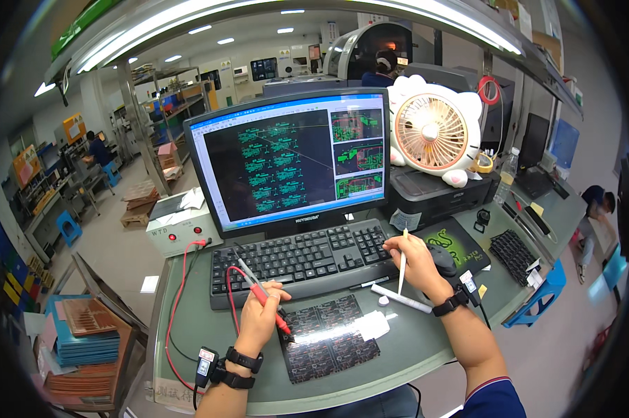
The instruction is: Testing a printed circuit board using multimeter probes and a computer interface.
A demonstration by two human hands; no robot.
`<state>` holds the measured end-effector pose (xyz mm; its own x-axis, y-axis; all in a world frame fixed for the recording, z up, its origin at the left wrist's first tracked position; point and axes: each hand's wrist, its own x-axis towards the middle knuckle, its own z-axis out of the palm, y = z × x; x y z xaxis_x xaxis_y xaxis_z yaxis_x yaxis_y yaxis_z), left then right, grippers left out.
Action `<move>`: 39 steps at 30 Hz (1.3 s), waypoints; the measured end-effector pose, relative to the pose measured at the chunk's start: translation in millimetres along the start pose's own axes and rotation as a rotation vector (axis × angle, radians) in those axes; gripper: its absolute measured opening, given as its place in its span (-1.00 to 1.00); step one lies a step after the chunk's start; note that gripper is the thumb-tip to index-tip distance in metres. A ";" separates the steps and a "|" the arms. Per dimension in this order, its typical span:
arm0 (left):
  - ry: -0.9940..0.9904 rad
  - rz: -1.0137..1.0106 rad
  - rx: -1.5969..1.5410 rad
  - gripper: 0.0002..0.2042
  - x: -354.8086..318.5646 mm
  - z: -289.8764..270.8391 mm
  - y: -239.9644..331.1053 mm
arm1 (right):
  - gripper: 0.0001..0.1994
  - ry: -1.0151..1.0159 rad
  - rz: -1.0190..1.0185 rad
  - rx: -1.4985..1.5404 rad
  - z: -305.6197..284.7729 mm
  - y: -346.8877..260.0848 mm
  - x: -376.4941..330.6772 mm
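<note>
My left hand (259, 317) is closed around a red test probe (282, 324) at the left edge of a dark printed circuit board panel (318, 348). A thin grey pen-like probe (245, 270) also sticks up from this hand, over the keyboard. My right hand (417, 261) pinches a slim white stick (402, 272), held nearly upright beside the keyboard's right end. Below it lie a white marker-like tube (401, 298) and a small white cap (383, 301). A white paper piece (374, 326) rests on the panel's right side, amid glare.
Behind the keyboard (314, 254) stands a monitor (280, 160) with a board layout. A white tester box (182, 226) with red leads is on the left. At right are a mouse (441, 260), a printer (433, 195) bearing a fan (431, 132), and a bottle (507, 174).
</note>
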<state>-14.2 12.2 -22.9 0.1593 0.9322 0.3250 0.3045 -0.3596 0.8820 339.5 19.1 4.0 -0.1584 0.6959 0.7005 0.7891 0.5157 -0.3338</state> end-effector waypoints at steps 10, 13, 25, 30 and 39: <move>-0.439 0.012 -0.429 -0.70 -7.0 8.6 6.3 | -0.81 -0.053 -0.050 0.032 -0.6 -14.5 -3.9; -0.617 -0.059 -0.432 -0.70 -8.1 13.5 14.5 | -0.81 -0.100 -0.034 0.070 -0.2 -21.9 -2.2; -0.849 -0.110 -0.433 -0.64 -5.5 10.4 19.0 | -0.87 -0.526 -0.006 0.114 -1.1 -51.0 -11.7; -0.826 -0.133 -0.418 -0.64 -9.1 10.5 17.4 | -0.87 -0.523 -0.113 -0.039 8.7 -59.6 -20.2; -0.812 -0.223 -0.400 -0.66 -6.0 9.3 22.3 | -0.83 -0.605 0.177 0.170 6.3 -67.1 -14.2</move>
<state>0.3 -1.8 -8.3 0.7899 0.6091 -0.0715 0.0854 0.0062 0.9963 285.1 -22.3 12.4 -0.3801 0.9103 0.1639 0.7369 0.4052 -0.5412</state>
